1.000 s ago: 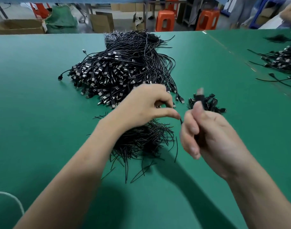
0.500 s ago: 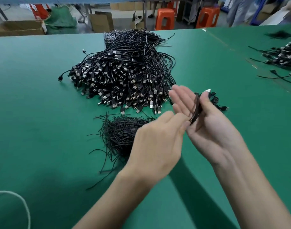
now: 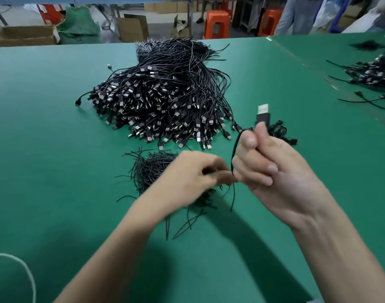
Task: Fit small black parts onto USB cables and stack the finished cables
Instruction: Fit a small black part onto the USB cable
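Note:
My right hand (image 3: 272, 171) grips a black USB cable (image 3: 262, 115) whose metal plug sticks up above my fingers; its thin wire loops out to the left and hangs down between my hands. My left hand (image 3: 195, 178), blurred by motion, pinches something thin and black at its fingertips, just left of that wire. It hovers over a heap of thin black ties (image 3: 152, 171). A large pile of USB cables (image 3: 165, 101) lies behind on the green table (image 3: 45, 149). A small bunch of cables (image 3: 281, 132) lies behind my right hand.
Another heap of cables (image 3: 375, 73) lies at the far right of the table. A white cord (image 3: 23, 272) curls at the lower left. Beyond the table's far edge stand cardboard boxes (image 3: 132, 27) and orange stools (image 3: 215, 24).
My right hand has closed from a flat palm into a grip on the cable, the plug now upright. My left hand dropped left toward the heap of ties and pinched something thin.

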Action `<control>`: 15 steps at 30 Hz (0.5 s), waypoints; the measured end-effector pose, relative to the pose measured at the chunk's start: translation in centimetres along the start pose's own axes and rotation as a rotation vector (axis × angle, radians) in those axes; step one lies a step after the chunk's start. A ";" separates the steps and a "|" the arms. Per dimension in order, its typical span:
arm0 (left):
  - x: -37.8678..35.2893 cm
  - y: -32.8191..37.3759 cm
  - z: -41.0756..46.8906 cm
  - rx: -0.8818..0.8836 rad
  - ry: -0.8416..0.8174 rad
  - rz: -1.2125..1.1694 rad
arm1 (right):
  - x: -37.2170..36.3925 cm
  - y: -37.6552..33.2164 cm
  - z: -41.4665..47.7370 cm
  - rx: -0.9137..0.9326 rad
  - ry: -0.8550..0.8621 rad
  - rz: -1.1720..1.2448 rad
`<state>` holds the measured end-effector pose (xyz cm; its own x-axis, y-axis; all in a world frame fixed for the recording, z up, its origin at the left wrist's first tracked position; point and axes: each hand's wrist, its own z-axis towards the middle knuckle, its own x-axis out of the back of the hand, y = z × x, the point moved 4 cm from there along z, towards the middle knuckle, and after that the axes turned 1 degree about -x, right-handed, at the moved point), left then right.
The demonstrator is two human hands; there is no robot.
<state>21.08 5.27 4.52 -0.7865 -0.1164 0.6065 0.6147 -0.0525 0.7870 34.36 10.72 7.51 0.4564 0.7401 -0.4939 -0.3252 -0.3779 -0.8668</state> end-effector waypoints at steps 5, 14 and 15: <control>5.0 1.2 1.9 0.025 0.065 0.242 | 0.6 2.0 -0.4 -0.110 0.054 -0.511; 1.1 3.5 -2.3 0.013 0.385 0.296 | 0.8 4.6 0.6 -0.023 0.379 -0.163; 0.3 3.5 -2.9 0.000 0.408 0.311 | 0.8 4.8 0.7 -0.025 0.397 -0.086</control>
<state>23.20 2.15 7.14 -0.4790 -0.5041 0.7186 0.8160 0.0461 0.5762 32.60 9.92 3.01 0.7668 0.4991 -0.4036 -0.2543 -0.3412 -0.9050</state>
